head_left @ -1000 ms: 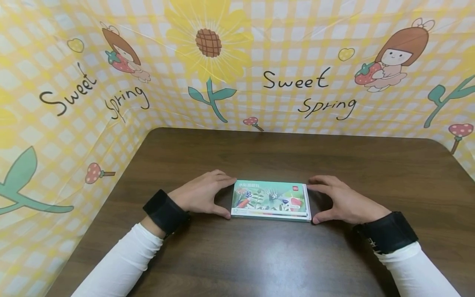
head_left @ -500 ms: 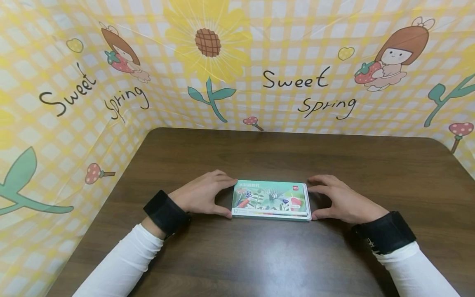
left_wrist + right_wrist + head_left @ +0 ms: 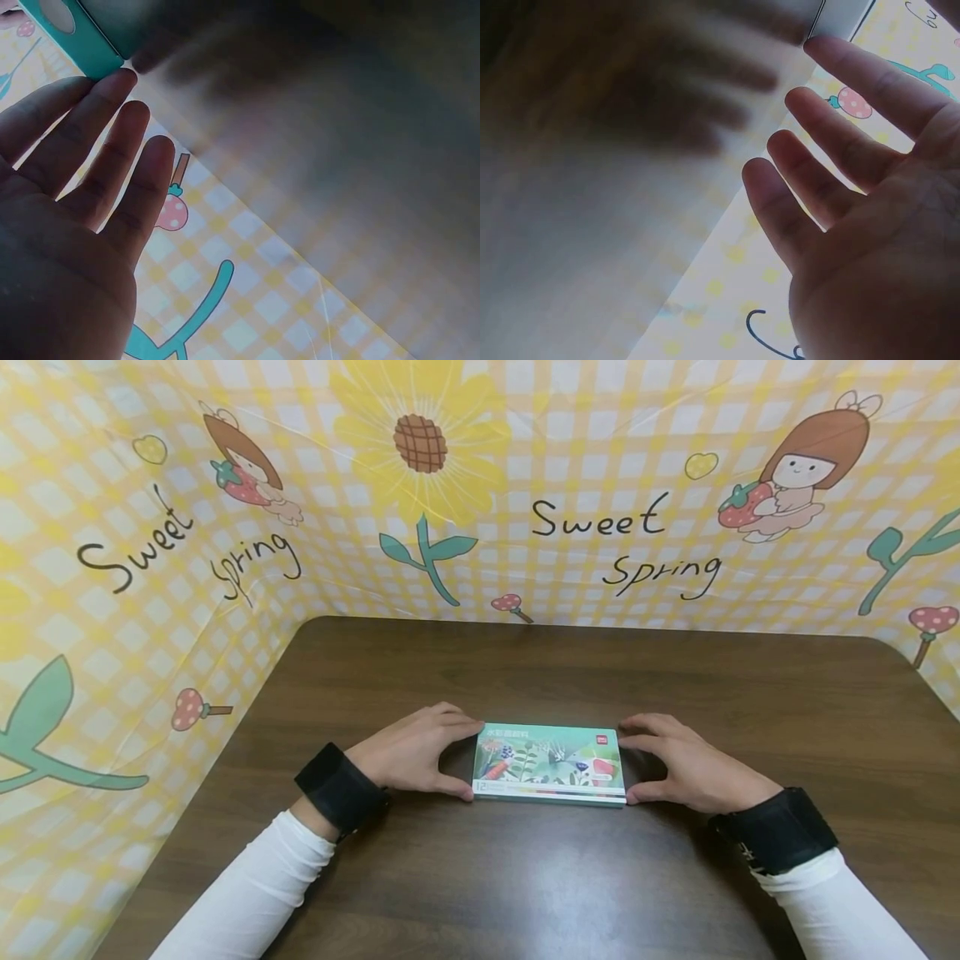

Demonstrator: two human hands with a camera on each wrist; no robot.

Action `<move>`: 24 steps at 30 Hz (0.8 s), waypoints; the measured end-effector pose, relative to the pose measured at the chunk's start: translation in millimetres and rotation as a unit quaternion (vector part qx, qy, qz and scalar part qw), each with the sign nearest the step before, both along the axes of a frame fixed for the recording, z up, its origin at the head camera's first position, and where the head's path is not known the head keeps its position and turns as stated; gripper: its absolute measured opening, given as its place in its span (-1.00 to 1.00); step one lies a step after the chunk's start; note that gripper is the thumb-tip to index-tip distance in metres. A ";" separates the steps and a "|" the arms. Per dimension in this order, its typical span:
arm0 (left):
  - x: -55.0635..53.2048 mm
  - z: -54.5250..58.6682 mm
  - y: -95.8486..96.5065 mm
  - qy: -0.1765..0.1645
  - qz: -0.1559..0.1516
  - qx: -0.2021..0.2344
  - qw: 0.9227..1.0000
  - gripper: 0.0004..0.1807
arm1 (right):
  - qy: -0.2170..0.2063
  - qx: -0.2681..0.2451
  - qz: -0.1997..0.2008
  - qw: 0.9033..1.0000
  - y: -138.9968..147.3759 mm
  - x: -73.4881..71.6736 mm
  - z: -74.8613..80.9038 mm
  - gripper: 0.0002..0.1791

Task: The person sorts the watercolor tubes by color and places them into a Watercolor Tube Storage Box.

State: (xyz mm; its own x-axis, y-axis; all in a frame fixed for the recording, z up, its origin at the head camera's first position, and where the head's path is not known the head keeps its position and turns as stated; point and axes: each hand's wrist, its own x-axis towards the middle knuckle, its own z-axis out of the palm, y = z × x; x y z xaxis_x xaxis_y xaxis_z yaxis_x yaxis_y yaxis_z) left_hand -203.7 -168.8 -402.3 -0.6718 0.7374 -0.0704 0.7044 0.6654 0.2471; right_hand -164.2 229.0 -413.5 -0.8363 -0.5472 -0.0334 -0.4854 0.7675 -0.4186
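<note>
A flat teal box [image 3: 550, 766] lies on the brown table, printed with plants, a "12" and Chinese characters that look like those for watercolour paints. At its left end, my left hand [image 3: 411, 752] touches the corners with thumb and fingertips spread. My right hand [image 3: 697, 768] does likewise at the right end. The left wrist view catches the box's teal end [image 3: 84, 45] with a pale oval on it, beside my straight fingers. In the right wrist view, my straight index finger [image 3: 877, 79] reaches a pale box edge [image 3: 840, 16]. The contents are hidden.
The dark wood table [image 3: 555, 893] has rounded far corners. A yellow checked cloth [image 3: 600, 443] with flowers and "Sweet Spring" lettering rises behind it and along its left side. A black band [image 3: 341, 789] wraps each wrist over white sleeves.
The white strip at the box's right end has gone from sight, and the box spans slightly less width. The left hand has edged right; the right hand has shifted slightly left.
</note>
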 end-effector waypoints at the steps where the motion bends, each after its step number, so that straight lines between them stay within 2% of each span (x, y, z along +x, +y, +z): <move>1: 0.1 0.3 0.1 0.000 -0.001 0.001 1.000 0.04 | 0.000 0.000 0.000 1.000 -0.4 0.2 0.2 -0.21; 14: 1.0 0.6 0.1 0.002 -0.003 0.002 1.000 0.05 | 0.000 0.003 0.002 1.000 -1.8 1.2 2.4 -0.21; 21: 2.2 -0.2 -1.9 -0.002 0.004 -0.005 1.000 0.06 | -0.001 -0.003 0.005 1.000 -0.2 -0.5 2.7 -0.23; 24: 4.1 4.3 -3.8 0.000 0.015 0.006 1.000 0.08 | 0.005 -0.008 -0.002 1.000 4.3 -0.6 5.7 -0.26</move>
State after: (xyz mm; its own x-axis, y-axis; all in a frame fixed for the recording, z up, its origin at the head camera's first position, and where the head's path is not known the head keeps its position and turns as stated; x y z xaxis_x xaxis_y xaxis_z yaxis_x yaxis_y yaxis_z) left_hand -199.5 -172.6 -398.0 -0.6930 0.7182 -0.0621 0.6848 0.6828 0.2548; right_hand -164.8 233.3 -407.7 -0.8392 -0.5436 -0.0168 -0.4857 0.7630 -0.4265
